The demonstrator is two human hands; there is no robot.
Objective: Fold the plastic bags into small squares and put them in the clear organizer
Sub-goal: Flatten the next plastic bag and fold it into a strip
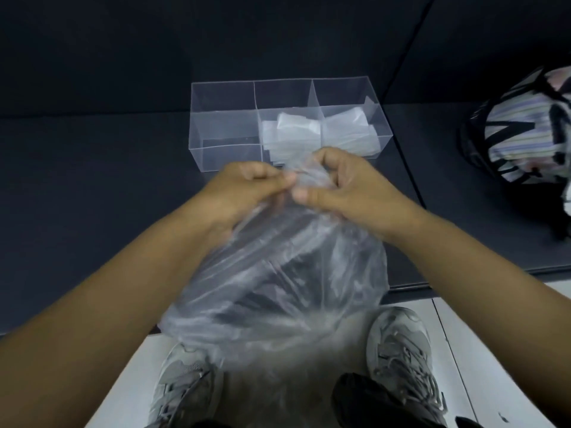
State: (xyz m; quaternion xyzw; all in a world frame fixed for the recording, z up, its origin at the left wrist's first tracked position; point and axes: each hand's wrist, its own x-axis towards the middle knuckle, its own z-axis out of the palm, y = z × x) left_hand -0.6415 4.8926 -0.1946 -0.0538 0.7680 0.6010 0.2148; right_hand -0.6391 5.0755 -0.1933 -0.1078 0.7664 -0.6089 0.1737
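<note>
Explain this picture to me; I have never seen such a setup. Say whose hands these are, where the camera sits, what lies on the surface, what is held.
No machine here: a person works bare-handed, and one head-worn camera looks down. The left hand and right hand both pinch the top of a clear plastic bag, which hangs unfolded above grey shoes. On the dark surface stands the clear organizer, with folded bags in its middle and right compartments. A striped fabric bag lies far right.
</note>
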